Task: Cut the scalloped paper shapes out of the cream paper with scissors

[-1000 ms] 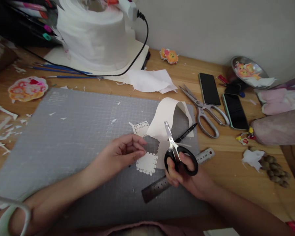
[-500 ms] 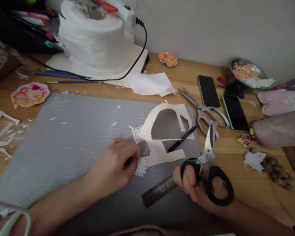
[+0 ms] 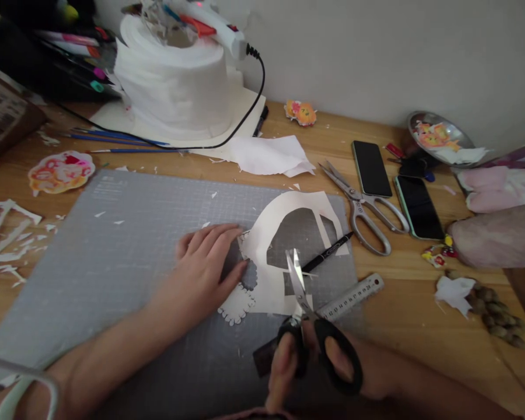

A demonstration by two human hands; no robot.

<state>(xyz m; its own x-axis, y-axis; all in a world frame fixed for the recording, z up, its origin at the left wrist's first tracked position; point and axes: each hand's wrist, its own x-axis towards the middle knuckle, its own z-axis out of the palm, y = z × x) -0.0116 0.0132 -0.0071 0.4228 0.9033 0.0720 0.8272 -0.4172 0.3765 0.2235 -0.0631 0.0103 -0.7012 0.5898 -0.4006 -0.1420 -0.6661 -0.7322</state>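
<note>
The black-handled scissors (image 3: 305, 312) hang blades parted over the lower part of the cut-out white sheet (image 3: 269, 286), gripped through their loops by the right hand (image 3: 310, 337). The left hand (image 3: 205, 256), loosely spread, grasps nothing I can see at the sheet's left edge; so light a touch could let paper skid on the mat (image 3: 135, 251), and dipping blades could nick it or knock the pen (image 3: 326, 253).

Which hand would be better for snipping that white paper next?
Probably the right hand: its fingers are in the handles of the black-handled scissors. The left hand has no scissors and is beside the white paper, better placed for steadying it.
</note>
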